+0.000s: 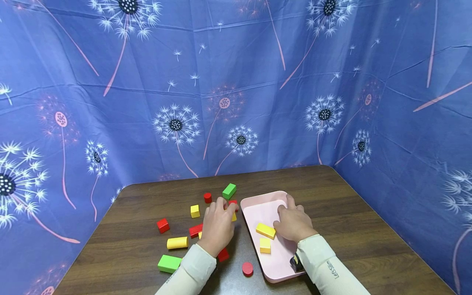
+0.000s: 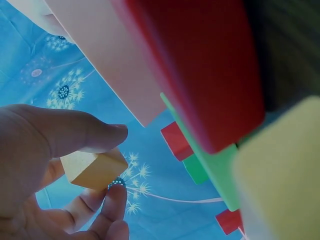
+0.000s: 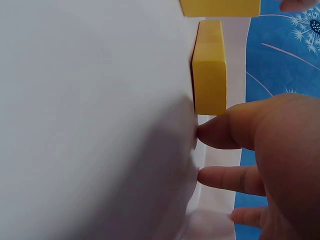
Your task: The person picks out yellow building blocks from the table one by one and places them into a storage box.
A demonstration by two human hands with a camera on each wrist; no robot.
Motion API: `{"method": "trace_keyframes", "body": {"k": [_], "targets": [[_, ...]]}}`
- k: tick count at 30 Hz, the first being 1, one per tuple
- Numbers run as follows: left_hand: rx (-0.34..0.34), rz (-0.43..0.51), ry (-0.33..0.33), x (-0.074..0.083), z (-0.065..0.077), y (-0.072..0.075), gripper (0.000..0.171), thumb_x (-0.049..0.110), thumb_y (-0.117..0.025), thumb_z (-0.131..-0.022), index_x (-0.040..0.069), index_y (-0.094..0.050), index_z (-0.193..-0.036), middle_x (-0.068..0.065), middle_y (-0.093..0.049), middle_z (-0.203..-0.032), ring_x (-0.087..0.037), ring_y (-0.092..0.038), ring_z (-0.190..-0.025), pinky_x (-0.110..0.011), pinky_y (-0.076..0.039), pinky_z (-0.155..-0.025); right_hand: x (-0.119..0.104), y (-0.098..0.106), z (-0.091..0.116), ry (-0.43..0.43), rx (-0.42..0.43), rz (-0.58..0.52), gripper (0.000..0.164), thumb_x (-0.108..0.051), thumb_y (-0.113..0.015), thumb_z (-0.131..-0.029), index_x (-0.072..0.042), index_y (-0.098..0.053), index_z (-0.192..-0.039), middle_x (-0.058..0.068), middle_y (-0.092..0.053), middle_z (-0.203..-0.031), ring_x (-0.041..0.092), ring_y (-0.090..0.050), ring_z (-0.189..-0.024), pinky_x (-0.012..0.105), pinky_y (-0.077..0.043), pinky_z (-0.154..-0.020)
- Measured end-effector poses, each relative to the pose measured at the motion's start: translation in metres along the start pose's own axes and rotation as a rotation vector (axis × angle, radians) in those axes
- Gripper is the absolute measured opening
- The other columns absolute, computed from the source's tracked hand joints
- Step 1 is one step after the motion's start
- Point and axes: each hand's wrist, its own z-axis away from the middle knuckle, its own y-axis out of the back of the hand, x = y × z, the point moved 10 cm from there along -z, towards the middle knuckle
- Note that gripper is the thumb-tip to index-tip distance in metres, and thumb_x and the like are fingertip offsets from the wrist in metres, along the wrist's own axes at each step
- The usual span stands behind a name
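Observation:
My left hand (image 1: 217,225) pinches a small yellow block (image 2: 95,167) between thumb and fingers, left of the pink tray (image 1: 254,200). In the head view that block (image 1: 234,216) is partly covered by the hand, with a red block (image 1: 233,203) just behind it. My right hand (image 1: 293,223) reaches into the tray, its spread fingertips touching the tray floor and holding nothing. By its thumb lies a yellow rectangular block (image 3: 210,75). Another yellow block (image 1: 265,246) lies nearer the tray's front.
Left of the tray lie a green block (image 1: 229,191), a red cylinder (image 1: 208,198), a yellow cube (image 1: 195,211), a red cube (image 1: 163,225), a yellow cylinder (image 1: 177,243), a green block (image 1: 169,263) and a red disc (image 1: 248,269). Blue dandelion-print cloth (image 1: 258,102) hangs behind the wooden table (image 1: 354,213).

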Motion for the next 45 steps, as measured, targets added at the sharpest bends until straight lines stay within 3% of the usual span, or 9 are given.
{"method": "trace_keyframes", "body": {"k": [5, 10, 26, 36, 45], "targets": [[0.004, 0.005, 0.018, 0.002, -0.001, 0.003, 0.057, 0.009, -0.089, -0.07, 0.014, -0.064, -0.122, -0.007, -0.059, -0.104, -0.022, -0.059, -0.087, -0.034, -0.048, -0.073, -0.002, 0.001, 0.001, 0.004, -0.001, -0.001, 0.049, -0.038, -0.072, -0.085, -0.007, -0.068, -0.122, 0.023, -0.024, -0.164, 0.047, -0.054, -0.113, 0.058, -0.054, -0.075], [0.032, 0.011, 0.015, 0.005, -0.001, 0.008, 0.051, 0.009, -0.085, -0.073, 0.009, -0.058, -0.116, -0.006, -0.058, -0.1, -0.02, -0.059, -0.083, -0.032, -0.048, -0.07, -0.001, 0.001, 0.001, 0.004, -0.004, -0.002, 0.049, -0.039, -0.073, -0.084, -0.007, -0.068, -0.121, 0.024, -0.024, -0.164, 0.047, -0.054, -0.113, 0.058, -0.054, -0.075], [0.106, 0.052, -0.028, 0.015, 0.001, 0.015, 0.042, 0.012, -0.084, -0.075, 0.011, -0.055, -0.106, -0.001, -0.053, -0.094, -0.016, -0.056, -0.08, -0.03, -0.043, -0.068, 0.0, 0.0, 0.0, 0.008, 0.0, -0.005, 0.044, -0.039, -0.072, -0.084, -0.01, -0.069, -0.117, 0.023, -0.023, -0.164, 0.047, -0.054, -0.114, 0.056, -0.054, -0.072], [0.053, 0.076, -0.035, 0.023, 0.002, 0.015, 0.041, 0.019, -0.084, -0.08, 0.013, -0.056, -0.11, 0.0, -0.055, -0.099, -0.013, -0.058, -0.085, -0.029, -0.048, -0.073, 0.0, 0.0, -0.001, 0.016, 0.013, -0.002, 0.043, -0.039, -0.072, -0.083, -0.009, -0.069, -0.115, 0.023, -0.024, -0.164, 0.048, -0.054, -0.113, 0.056, -0.053, -0.07], [0.026, 0.15, -0.027, 0.026, 0.001, 0.015, 0.041, 0.02, -0.085, -0.082, 0.013, -0.058, -0.112, -0.001, -0.054, -0.105, -0.011, -0.057, -0.083, -0.029, -0.057, -0.079, -0.002, 0.003, 0.001, 0.013, 0.011, 0.002, 0.046, -0.038, -0.072, -0.084, -0.008, -0.069, -0.118, 0.023, -0.025, -0.163, 0.047, -0.054, -0.111, 0.055, -0.053, -0.07]]}}
